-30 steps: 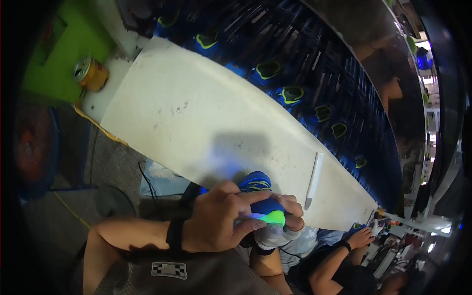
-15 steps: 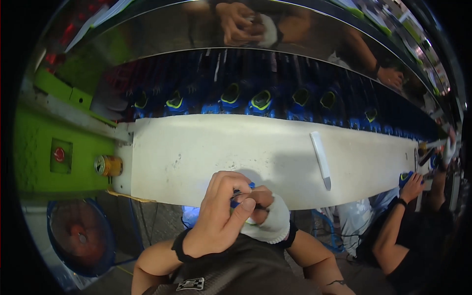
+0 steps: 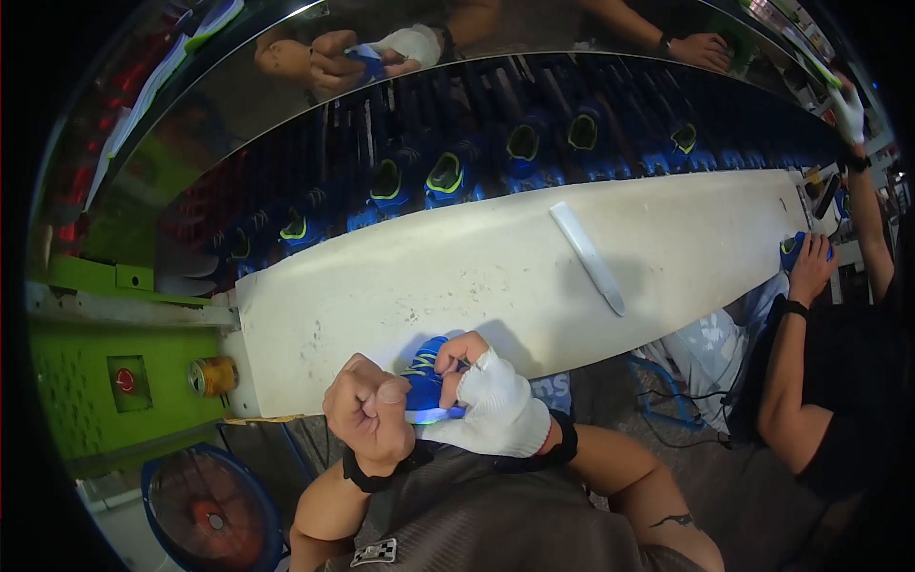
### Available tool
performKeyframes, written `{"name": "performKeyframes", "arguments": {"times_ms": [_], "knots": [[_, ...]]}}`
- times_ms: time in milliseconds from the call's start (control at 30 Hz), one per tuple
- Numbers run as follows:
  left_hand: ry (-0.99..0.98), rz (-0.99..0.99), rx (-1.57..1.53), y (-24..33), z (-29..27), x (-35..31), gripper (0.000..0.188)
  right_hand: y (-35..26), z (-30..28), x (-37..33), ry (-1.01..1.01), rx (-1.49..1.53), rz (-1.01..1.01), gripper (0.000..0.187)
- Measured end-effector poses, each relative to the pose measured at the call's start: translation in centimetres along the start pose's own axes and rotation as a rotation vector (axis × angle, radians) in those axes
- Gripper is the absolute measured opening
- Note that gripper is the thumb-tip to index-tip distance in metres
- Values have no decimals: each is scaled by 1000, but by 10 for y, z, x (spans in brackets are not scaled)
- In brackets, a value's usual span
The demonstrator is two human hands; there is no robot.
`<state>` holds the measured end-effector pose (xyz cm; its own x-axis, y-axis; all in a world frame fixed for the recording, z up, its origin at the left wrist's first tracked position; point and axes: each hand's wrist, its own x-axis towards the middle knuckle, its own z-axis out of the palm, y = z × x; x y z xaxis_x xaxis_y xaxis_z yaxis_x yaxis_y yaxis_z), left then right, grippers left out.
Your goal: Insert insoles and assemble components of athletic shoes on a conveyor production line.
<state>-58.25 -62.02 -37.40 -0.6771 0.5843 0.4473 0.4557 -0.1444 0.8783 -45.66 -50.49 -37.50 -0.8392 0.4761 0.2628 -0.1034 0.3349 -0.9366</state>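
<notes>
A blue sports shoe (image 3: 425, 374) with yellow-green laces and a pale sole is held low over the near edge of the white worktop (image 3: 381, 286). My right hand (image 3: 500, 405), in a white glove with bare fingertips, grips the shoe along its right side, its fingers bent over the laces. Bare and curled into a fist, my left hand (image 3: 370, 410) is up against the shoe's left side. Whatever its fingers pinch is hidden. Beyond the hands, a white-handled knife-like tool (image 3: 586, 257) lies on the worktop.
Behind the worktop, several blue shoes (image 3: 445, 174) stand on a dark rack under a shiny panel. A yellow can (image 3: 213, 376) stands at the left by a green machine wall (image 3: 81, 381). A fan (image 3: 212, 515) is below. At the right, a co-worker's hand (image 3: 810, 267) holds another shoe.
My hands have come apart, and the shoe between them now shows its laced top. My left hand has moved left and closed into a fist. The whole view has shifted and tilted.
</notes>
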Motion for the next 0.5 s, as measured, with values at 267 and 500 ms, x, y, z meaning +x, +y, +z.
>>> {"name": "performKeyframes", "arguments": {"times_ms": [267, 500], "knots": [[-187, 37, 375, 8, -17, 21, 48, 0, 16, 7, -83, -18, 195, 37], [-60, -102, 445, 0, -20, 15, 50, 2, 5, 18, -261, -370, -21, 41]]}}
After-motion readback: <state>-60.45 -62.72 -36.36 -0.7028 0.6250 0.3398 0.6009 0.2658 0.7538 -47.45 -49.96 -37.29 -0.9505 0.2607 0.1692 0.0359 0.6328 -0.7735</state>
